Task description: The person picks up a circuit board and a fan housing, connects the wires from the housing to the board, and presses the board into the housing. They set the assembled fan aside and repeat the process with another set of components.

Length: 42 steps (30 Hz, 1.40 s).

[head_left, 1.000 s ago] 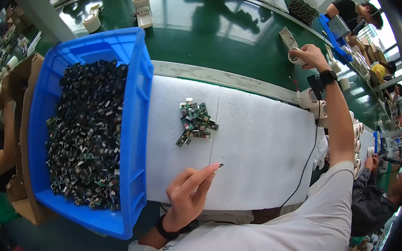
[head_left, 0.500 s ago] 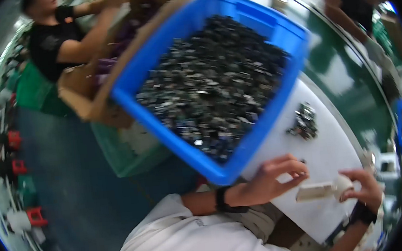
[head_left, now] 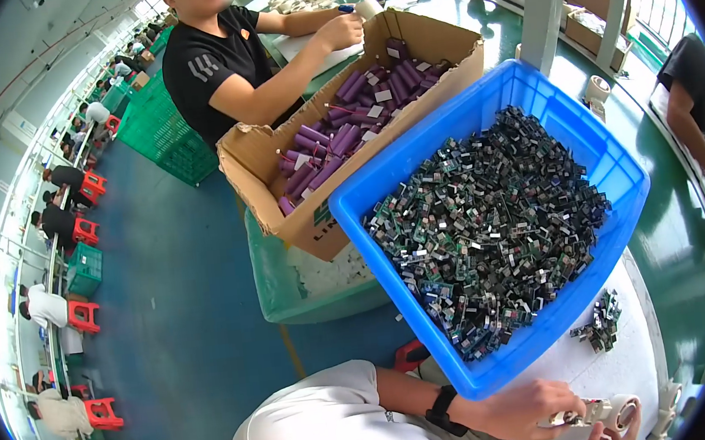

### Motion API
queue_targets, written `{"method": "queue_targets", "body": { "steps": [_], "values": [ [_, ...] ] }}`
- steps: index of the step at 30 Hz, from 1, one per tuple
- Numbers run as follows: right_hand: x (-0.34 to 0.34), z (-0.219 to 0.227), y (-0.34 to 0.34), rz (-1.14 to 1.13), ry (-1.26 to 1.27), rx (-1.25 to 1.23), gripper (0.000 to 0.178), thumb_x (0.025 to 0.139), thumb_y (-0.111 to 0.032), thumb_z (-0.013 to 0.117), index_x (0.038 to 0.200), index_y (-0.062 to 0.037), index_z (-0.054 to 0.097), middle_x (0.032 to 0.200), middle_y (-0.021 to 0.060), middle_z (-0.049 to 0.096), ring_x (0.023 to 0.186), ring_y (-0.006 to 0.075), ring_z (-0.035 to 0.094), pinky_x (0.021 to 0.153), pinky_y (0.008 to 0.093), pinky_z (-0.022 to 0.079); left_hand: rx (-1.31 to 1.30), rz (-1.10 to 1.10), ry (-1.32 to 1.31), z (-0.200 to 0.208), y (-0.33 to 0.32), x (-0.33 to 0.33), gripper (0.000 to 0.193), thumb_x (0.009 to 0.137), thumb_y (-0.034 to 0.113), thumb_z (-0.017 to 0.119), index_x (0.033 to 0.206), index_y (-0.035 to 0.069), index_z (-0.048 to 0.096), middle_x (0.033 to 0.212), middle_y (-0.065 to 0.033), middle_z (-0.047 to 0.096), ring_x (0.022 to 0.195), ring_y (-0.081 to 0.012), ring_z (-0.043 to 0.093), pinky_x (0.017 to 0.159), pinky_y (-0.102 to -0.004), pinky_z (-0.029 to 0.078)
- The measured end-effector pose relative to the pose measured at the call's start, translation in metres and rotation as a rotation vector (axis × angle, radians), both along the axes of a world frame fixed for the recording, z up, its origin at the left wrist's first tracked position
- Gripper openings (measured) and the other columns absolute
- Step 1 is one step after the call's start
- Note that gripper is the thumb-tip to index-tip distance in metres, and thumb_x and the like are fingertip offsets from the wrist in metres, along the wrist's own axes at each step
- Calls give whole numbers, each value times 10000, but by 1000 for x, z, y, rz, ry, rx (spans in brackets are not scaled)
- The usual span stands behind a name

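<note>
Right of centre we see a blue plastic bin (head_left: 610, 165) heaped with small dark circuit-board parts (head_left: 489, 228). Touching its upper left wall stands an open cardboard box (head_left: 257, 157) of purple cylindrical cells (head_left: 344, 132). At the top, a person in a black shirt (head_left: 210, 60) leans over that box. A green crate (head_left: 161, 128) sits at upper left, with red stools (head_left: 83, 314) along the left edge on the blue floor (head_left: 176, 322). A small pile of parts (head_left: 600, 323) lies on the white desk (head_left: 637, 354) at lower right.
</note>
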State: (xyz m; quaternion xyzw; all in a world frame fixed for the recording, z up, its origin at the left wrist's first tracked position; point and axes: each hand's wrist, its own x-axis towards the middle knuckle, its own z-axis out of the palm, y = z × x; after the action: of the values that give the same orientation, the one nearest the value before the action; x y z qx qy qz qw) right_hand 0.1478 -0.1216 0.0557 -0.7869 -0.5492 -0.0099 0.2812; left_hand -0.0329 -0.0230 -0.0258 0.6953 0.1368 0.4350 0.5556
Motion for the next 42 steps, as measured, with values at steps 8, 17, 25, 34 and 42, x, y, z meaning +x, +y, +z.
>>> {"method": "queue_targets", "body": {
  "steps": [8, 17, 25, 34, 42],
  "values": [
    [-23, 12, 6, -59, 237, -357, 448, 906, -199, 803, 1314, -72, 667, 796, 21, 656, 637, 82, 537, 533, 265, 441, 194, 89, 42, 16, 8, -6, 289, 851, 127, 735, 1134, 79, 701, 887, -47, 703, 817, -237, 634, 733, -354, 512],
    [2, 4, 19, 226, 119, -393, 309, 966, -122, 724, 1269, -67, 703, 780, 50, 694, 620, 81, 569, 590, 265, 476, 124, 31, 90, 18, 2, -7, 186, 858, 169, 705, 1043, 154, 707, 847, -18, 667, 818, -240, 598, 763, -398, 480],
    [7, 11, 16, 329, 88, -420, 272, 987, -63, 670, 1253, -9, 690, 1022, 195, 747, 898, 272, 734, 785, 365, 562, 260, 7, 84, 16, 8, -5, 142, 898, 171, 686, 1035, 190, 714, 918, -33, 655, 905, -254, 583, 777, -389, 470],
    [6, 1, -2, 476, 126, -385, 262, 973, -65, 671, 1229, -13, 696, 1043, 198, 732, 891, 329, 729, 769, 420, 564, -64, -75, -97, 18, 5, -4, 171, 900, 130, 702, 1063, 86, 726, 897, -94, 678, 825, -283, 656, 702, -385, 538],
    [-18, -6, -1, 291, 214, -294, 218, 961, -59, 690, 1173, -26, 729, 905, 154, 726, 708, 256, 681, 659, 350, 540, -195, -70, 74, 17, 0, -4, 252, 862, 123, 705, 1097, 33, 723, 945, -147, 715, 816, -294, 700, 700, -359, 568]
  ]
}}
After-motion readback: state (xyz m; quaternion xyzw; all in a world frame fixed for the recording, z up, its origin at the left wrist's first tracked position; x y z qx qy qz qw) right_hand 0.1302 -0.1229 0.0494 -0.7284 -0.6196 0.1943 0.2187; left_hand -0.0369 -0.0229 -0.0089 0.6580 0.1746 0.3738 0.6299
